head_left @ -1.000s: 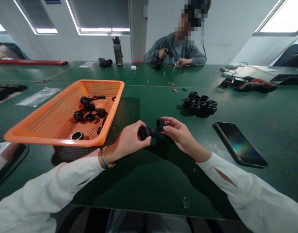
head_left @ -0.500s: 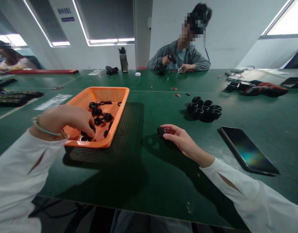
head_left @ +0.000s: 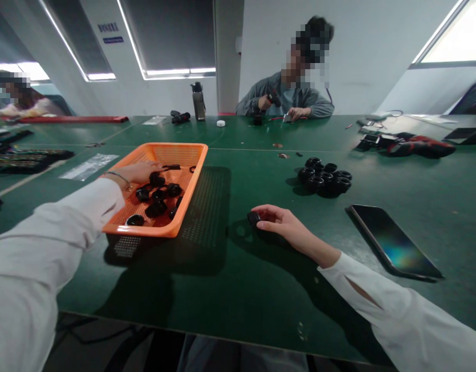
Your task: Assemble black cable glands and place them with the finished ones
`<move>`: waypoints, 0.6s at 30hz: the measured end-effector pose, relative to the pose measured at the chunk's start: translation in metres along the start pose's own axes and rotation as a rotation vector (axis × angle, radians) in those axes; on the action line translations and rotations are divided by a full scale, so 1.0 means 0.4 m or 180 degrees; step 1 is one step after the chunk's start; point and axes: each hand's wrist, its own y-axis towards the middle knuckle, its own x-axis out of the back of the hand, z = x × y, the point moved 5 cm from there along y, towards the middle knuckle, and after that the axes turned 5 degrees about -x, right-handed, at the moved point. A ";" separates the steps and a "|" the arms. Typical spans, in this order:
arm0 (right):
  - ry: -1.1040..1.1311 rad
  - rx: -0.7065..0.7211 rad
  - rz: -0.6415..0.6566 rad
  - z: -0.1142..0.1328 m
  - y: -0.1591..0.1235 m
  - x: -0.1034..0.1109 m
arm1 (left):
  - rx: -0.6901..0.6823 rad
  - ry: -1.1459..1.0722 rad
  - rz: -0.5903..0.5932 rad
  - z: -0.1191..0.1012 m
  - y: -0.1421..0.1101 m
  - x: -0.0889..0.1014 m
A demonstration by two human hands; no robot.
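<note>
My right hand [head_left: 282, 226] pinched a black ring [head_left: 254, 219] thumb-to-fingers, in from near edge of table [head_left: 238, 310], left hand [head_left: 140, 172] inside left edge of orange basket [head_left: 140, 231], by black fittings [head_left: 156, 208], couldn't tell its grip

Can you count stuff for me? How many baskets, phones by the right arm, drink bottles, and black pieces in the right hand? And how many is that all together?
Orange basket: 1
Phone: 1
Drink bottle: 1
Black piece in the right hand: 1
Total: 4
</note>
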 end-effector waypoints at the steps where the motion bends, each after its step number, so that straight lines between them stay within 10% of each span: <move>1: -0.0021 -0.0003 0.0008 0.000 0.001 0.000 | 0.0108 0.0118 0.0229 0.016 0.002 -0.013; 8: -0.0037 0.0022 -0.0048 -0.004 0.003 0.003 | 0.0607 0.0880 0.0553 0.017 0.032 0.042; 13: 0.0562 0.0043 -0.0257 -0.010 0.010 0.008 | 0.0157 0.1536 0.0294 -0.265 0.055 0.098; 18: 0.0935 0.0087 -0.0354 -0.006 0.008 0.012 | -0.0492 0.0583 0.1176 -0.528 -0.059 -0.062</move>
